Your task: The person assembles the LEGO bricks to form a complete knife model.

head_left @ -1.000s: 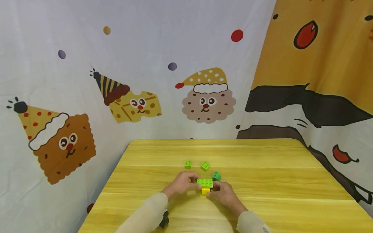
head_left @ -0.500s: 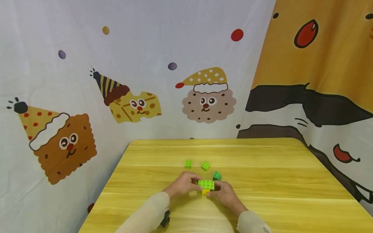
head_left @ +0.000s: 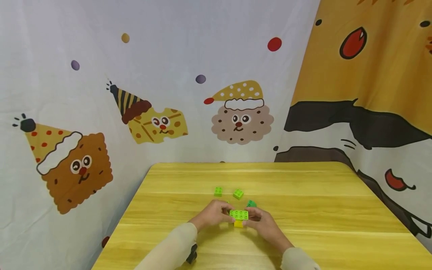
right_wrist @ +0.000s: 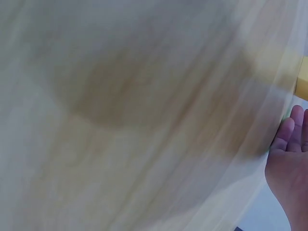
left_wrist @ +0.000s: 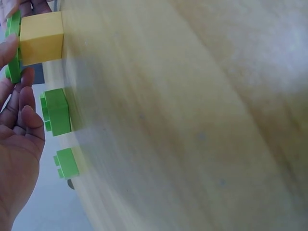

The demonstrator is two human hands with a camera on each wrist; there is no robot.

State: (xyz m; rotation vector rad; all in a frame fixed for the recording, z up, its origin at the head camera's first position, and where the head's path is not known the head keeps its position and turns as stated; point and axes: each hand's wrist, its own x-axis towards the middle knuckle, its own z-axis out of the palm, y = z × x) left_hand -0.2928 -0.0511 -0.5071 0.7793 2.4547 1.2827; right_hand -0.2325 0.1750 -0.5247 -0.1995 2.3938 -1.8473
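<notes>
A light green studded building plate [head_left: 239, 215] sits on top of a yellow building brick [head_left: 238, 224] near the table's middle. My left hand [head_left: 215, 214] pinches the plate's left end between thumb and fingers. At the right end, my right hand [head_left: 264, 224] holds the plate, its thumb beside the yellow brick. The left wrist view shows the thin green plate [left_wrist: 13, 47] edge-on against the yellow brick [left_wrist: 43, 38], with fingertips at both ends. In the right wrist view the right hand [right_wrist: 291, 154] has bent fingers, and part of the yellow brick [right_wrist: 302, 79] shows.
Two light green bricks [head_left: 218, 191] [head_left: 238, 194] lie farther back on the wooden table [head_left: 303, 195]. A dark green rounded brick [head_left: 251, 203] stands just behind the right hand. A black object [head_left: 192, 254] lies by the left sleeve. A printed cloth [head_left: 189, 48] hangs behind.
Over the last second the green plate has shifted slightly right and toward me, covering more of the yellow brick. The right hand has moved a little right; the left hand follows slightly.
</notes>
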